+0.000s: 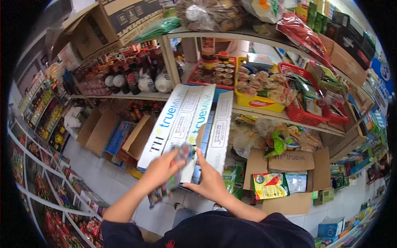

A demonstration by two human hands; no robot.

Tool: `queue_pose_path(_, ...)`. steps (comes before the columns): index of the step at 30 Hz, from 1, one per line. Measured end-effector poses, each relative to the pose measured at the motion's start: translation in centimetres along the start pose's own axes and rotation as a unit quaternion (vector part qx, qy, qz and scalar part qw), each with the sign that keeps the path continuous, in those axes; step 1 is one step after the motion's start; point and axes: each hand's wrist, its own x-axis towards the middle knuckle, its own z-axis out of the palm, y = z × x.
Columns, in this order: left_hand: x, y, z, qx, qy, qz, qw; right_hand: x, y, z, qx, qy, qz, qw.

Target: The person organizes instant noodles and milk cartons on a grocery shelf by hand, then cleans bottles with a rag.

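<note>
My left hand (162, 168) is closed around a dark, multicoloured plastic packet (171, 177), blurred by motion, so its print cannot be read. The packet hangs over the near end of a white TH true MILK carton (167, 128). That long carton lies with one end against the shelf. Along its right side is a slit between the flaps, where blue packs (204, 142) show. At the near end of this opening is my right hand (210, 178), thumb and fingers spread apart at the flap's edge, with nothing visible in it.
Behind the carton, shelves hold a yellow basket (259, 102) of small packs, a red basket (304, 118) and dark bottles (132, 82). An open cardboard box (300, 165) with a yellow packet (269, 186) stands at lower right. Wire racks (45, 165) line the left.
</note>
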Motion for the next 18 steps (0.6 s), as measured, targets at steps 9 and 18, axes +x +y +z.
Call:
queue_pose_path(9, -9.3, -2.7, -1.3, -0.074, 0.017, -0.02, 0.997, 1.2, -3.1, 1.8, 0.235, -0.006, 0.029, 0.971)
queue_pose_path(18, -9.1, -7.8, 4.0, -0.471, 0.036, 0.005, 0.881, 1.3, -6.5, 5.9, 0.08, 0.07, 0.042, 0.993)
